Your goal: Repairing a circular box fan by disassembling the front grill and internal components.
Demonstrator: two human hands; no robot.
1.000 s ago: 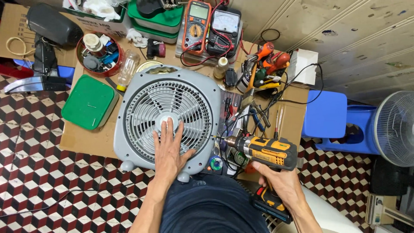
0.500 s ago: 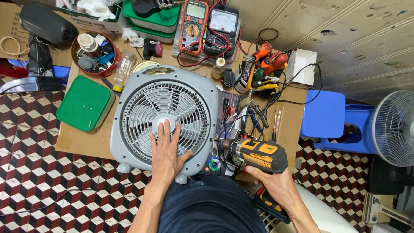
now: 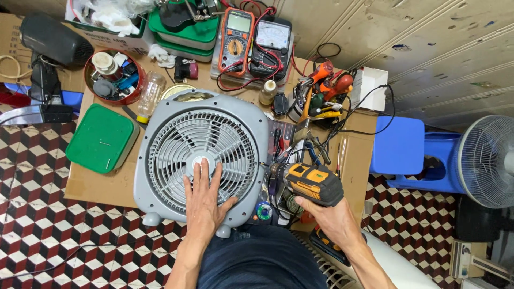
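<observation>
Grey plastic: the square box fan (image 3: 201, 152) with a round slatted grille lies flat on a brown cardboard sheet (image 3: 96, 184) over the low work surface, just ahead of the person's lap.
Left hand: the left hand (image 3: 204, 206) is spread wide, palm down on the grille near the hub, pinning the fan.
Right hand: the right hand (image 3: 333, 220) is wrapped around the handle of an orange-and-black cordless drill (image 3: 308, 181), its nose meeting the fan's right edge.
Doing it well: I'd judge firm downward pressure, a square bit and a gentle trigger matter most.
Clutter: loose screwdrivers (image 3: 321, 152) lie just beside the drill.
</observation>
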